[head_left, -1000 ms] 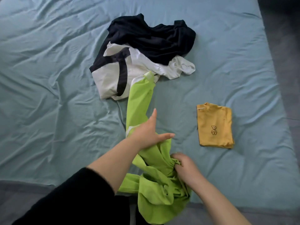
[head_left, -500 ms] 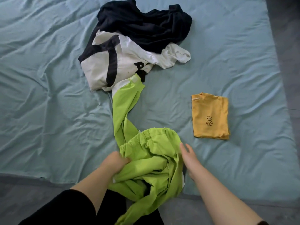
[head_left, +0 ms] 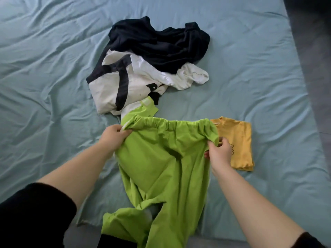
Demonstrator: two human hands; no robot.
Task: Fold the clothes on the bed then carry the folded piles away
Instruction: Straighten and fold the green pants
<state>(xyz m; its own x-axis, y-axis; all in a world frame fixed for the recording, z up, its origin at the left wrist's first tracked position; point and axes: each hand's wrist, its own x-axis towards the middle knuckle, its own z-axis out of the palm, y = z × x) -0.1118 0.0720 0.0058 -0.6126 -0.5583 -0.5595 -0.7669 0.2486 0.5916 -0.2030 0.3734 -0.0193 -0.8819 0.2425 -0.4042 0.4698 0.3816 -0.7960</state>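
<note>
Head view: your left hand (head_left: 112,138) pinches the left end of the elastic waistband of the lime-green trousers (head_left: 161,167), fingers curled round the cloth. Your right hand (head_left: 219,153) grips the right end of the same waistband, thumb and fingers closed on it. The waistband is stretched wide between your two hands over the bed (head_left: 44,68). The rest of the trousers hangs and trails back toward you, past the near edge of the blue sheet, bunched at the bottom. A strip of the same green cloth with a pale hem shows just beyond the waistband and touches the white-and-black garment (head_left: 111,86), which lies crumpled beyond the trousers. The dark navy garment (head_left: 161,43) sits farther beyond the trousers, heaped partly on top of the white one, unfolded. The folded yellow shirt (head_left: 238,138) lies flat just right of the trousers, partly behind your right hand. A black sleeve (head_left: 32,217) covers your left upper arm, left of the trouser legs.
</note>
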